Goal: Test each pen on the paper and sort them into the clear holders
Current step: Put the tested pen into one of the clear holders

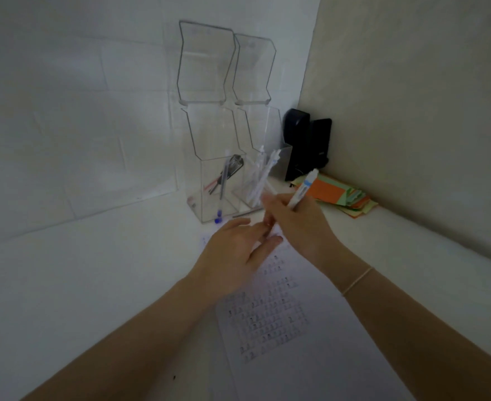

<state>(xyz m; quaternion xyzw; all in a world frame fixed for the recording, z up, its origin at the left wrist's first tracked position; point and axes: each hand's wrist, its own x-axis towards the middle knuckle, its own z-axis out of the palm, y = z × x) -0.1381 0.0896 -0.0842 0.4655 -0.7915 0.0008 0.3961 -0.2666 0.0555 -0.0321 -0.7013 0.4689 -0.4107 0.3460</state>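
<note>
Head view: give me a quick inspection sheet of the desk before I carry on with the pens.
Surface: white desk, dim light.
Job's things: printed paper under the hands; left clear holder, lid up, few pens; right clear holder, lid up, white pens.
Clutter: coloured paper stack; black device in the corner.
Grippers: right hand grips a white pen; left hand open, fingers relaxed.
Cables: nothing seen.
Surroundings: white wall, beige wall meeting at the corner.

A white pen (301,191) banded in light blue is seen. Rows of small dark marks are printed on the white paper (270,319). A blue-capped pen (221,195) is seen in the clear left holder (209,180). Orange, green and yellow notes (340,195) are stacked beside a black device (305,143) far right.
</note>
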